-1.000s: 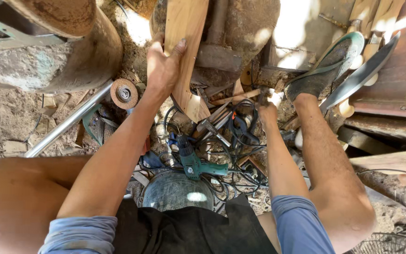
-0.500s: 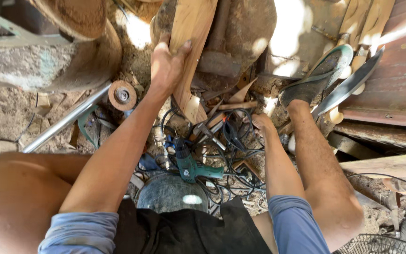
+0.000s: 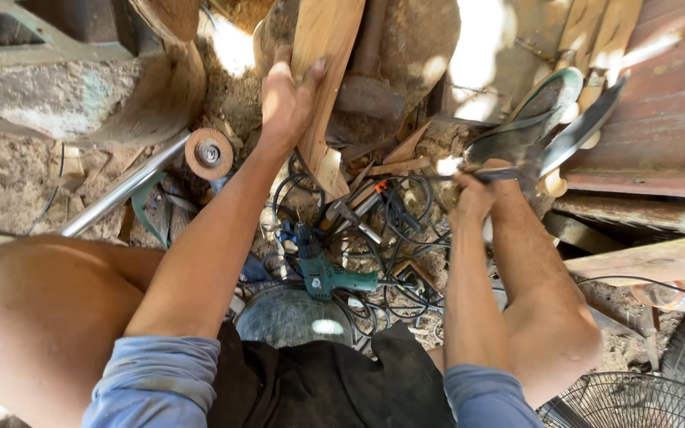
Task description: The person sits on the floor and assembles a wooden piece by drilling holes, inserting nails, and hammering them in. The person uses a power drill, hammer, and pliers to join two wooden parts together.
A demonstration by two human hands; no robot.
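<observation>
There is a single view, from a camera on the person's head, looking almost straight down past the chest and knees to the ground. It sits close: both forearms run up the frame from the bottom edge, the left hand [image 3: 291, 95] high at centre and the right hand [image 3: 473, 194] further right.

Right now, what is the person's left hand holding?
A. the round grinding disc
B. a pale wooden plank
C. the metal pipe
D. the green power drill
B: the left hand has its fingers wrapped around the edge of the pale wooden plank, while the green power drill, the grinding disc and the metal pipe lie untouched below.
</observation>
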